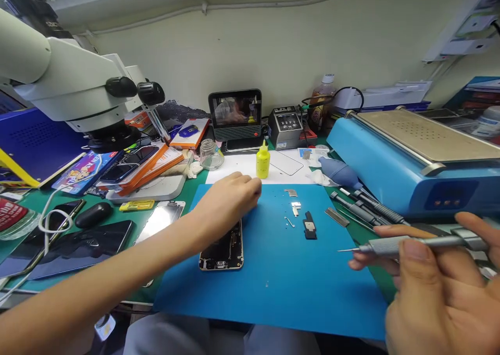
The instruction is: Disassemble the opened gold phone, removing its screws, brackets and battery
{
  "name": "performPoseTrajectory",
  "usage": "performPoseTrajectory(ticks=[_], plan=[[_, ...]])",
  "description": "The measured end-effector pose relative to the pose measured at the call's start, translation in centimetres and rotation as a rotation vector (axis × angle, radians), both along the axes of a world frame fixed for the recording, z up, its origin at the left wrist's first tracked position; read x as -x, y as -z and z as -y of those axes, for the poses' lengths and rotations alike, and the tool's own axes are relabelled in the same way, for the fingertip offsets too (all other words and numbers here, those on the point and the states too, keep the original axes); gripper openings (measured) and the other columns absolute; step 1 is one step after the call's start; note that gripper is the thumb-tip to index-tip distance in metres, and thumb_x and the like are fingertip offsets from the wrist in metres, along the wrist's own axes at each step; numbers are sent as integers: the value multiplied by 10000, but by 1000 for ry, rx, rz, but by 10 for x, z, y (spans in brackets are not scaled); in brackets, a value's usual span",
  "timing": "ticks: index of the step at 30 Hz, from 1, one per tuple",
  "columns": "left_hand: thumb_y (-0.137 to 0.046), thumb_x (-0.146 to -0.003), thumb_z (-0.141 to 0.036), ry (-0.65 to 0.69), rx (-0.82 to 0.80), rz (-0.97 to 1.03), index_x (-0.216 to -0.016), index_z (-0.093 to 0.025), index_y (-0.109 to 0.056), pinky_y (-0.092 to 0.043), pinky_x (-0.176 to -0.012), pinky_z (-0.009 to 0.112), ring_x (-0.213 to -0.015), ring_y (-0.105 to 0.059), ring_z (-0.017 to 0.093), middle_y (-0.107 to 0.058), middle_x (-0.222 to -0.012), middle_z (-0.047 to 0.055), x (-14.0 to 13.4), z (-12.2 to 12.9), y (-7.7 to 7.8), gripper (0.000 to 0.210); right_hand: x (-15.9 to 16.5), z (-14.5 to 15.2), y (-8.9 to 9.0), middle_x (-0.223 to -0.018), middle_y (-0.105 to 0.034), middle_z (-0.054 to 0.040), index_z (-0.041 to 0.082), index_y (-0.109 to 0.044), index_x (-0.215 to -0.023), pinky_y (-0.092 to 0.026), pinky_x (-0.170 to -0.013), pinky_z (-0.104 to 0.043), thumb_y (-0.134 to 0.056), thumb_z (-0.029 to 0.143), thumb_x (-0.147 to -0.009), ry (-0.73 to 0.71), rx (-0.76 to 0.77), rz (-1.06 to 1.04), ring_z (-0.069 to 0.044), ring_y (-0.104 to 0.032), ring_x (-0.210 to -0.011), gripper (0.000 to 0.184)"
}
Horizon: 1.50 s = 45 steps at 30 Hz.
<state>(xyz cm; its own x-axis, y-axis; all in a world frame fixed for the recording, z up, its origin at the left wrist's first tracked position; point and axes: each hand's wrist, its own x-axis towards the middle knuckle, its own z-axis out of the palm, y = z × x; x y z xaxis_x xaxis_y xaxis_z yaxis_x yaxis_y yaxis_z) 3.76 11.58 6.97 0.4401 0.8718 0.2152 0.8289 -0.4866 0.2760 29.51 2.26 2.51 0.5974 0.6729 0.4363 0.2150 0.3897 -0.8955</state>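
My right hand holds a silver precision screwdriver almost level, its thin tip pointing left over the mat's right edge. My left hand is closed above the far end of an opened phone. Its fingertips face away, so whatever they pinch is hidden. The hand and wrist cover the phone's upper part; its lower inside shows. To the right lie a black speaker module, a small metal bracket, another metal plate, a short white cable and tiny screws.
Under these parts is a blue mat. A yellow dropper bottle stands behind it on white paper. A microscope overhangs the left; a blue heating plate machine stands right. Several drivers and an air blower lie beside the mat.
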Motion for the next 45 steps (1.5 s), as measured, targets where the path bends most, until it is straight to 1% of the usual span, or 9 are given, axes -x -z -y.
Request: performPoseTrajectory(ticks=[2, 4, 9, 13, 18, 28, 32, 37, 45], plan=[[-795, -1112, -416, 62, -5, -147, -1319, -181, -756, -692, -1012, 484, -1149, -789, 253, -785, -1317, 90, -8, -18, 9, 315, -16, -7, 8, -1095, -802, -82, 392, -673, -1621, -694, -591, -370, -967, 423, -959, 10, 29, -34, -227, -773, -722, 725], [-794, -1112, -419, 111, -19, -257, -1353, -184, -747, -692, -1019, 491, -1165, -787, 259, -779, -1348, 97, -11, -25, 16, 340, -24, -11, 15, -1042, -811, -91, 373, -718, -1557, -687, -565, -366, -1001, 409, -916, -5, 54, -81, -243, -776, -700, 702], [-792, -1115, -399, 176, -75, -370, -1288, -180, -761, -694, -1001, 472, -1128, -790, 244, -791, -1286, 82, 1, -23, 18, 281, -26, -10, 23, -1035, -835, -99, 382, -735, -1497, -691, -536, -375, -1006, 481, -886, -31, 131, -72, -261, -778, -641, 676], [-785, -1121, -382, 158, -129, -340, -1257, -180, -765, -699, -968, 444, -1094, -793, 230, -796, -1245, 72, 12, -22, 17, 244, -27, -8, 26, -1038, -829, -95, 400, -753, -1488, -672, -513, -353, -1006, 443, -877, -63, 117, -109, -262, -776, -656, 663], [-785, -1120, -376, 124, -176, -335, -1239, -181, -768, -696, -975, 447, -1101, -789, 231, -795, -1243, 71, 15, -29, 17, 229, -30, -11, 26, -999, -826, -101, 417, -746, -1512, -628, -427, -407, -1007, 464, -840, -66, 132, -105, -277, -729, -580, 722], [-798, -1110, -382, 170, -124, -387, -1271, -180, -766, -692, -1012, 476, -1156, -786, 250, -790, -1294, 82, 8, -39, 20, 260, -31, -11, 21, -991, -819, -97, 415, -731, -1516, -607, -449, -485, -1006, 555, -809, -52, 224, -114, -305, -718, -591, 771], [-799, -1109, -380, 181, -112, -359, -1267, -182, -769, -688, -1027, 484, -1171, -784, 254, -790, -1303, 84, 13, -38, 23, 255, -30, -11, 20, -972, -813, -95, 430, -745, -1496, -584, -443, -492, -1008, 568, -800, -37, 230, -133, -305, -702, -574, 756], [-795, -1112, -384, 184, -88, -285, -1287, -189, -770, -683, -1050, 496, -1198, -782, 259, -789, -1330, 89, 18, -38, 24, 264, -28, -12, 18, -1002, -821, -110, 417, -743, -1514, -593, -451, -502, -1021, 537, -793, -45, 239, -144, -313, -717, -593, 782], [-789, -1118, -393, 119, -78, -211, -1281, -184, -767, -691, -1018, 478, -1152, -791, 247, -794, -1298, 84, 28, -36, 15, 266, -23, -12, 16, -973, -825, -110, 426, -784, -1433, -579, -423, -484, -1048, 524, -719, -32, 221, -168, -322, -712, -593, 767]])
